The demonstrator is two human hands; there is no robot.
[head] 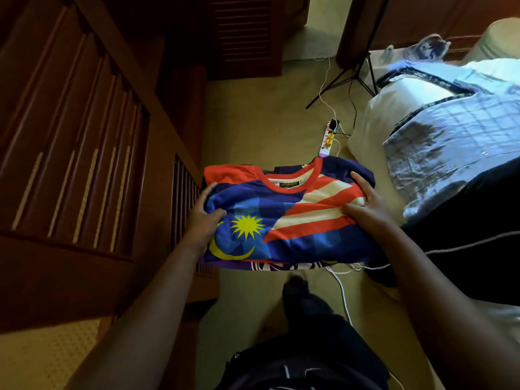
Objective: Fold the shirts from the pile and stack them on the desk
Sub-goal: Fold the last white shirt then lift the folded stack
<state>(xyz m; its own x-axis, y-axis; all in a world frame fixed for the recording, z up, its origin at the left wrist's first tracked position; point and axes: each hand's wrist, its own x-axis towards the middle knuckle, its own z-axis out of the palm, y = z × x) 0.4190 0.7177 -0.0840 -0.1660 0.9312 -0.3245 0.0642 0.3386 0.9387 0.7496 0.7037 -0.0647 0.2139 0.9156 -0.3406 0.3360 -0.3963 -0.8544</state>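
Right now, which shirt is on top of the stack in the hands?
The flag-print shirt: blue with red and white stripes, a yellow star and crescent, and a red collar. The purple one only peeks out beneath its near edge.

The fingers of the left hand (pixel 204 218) and the right hand (pixel 365 202) curl under the folded blue, red and white flag-print shirt (pixel 284 218) and are hidden. Only a purple-and-white edge (pixel 281 266) of a garment beneath shows. The small yellow collar label (pixel 288 184) is too blurred to read. The pale checked shirt (pixel 455 142) runs off the right edge.
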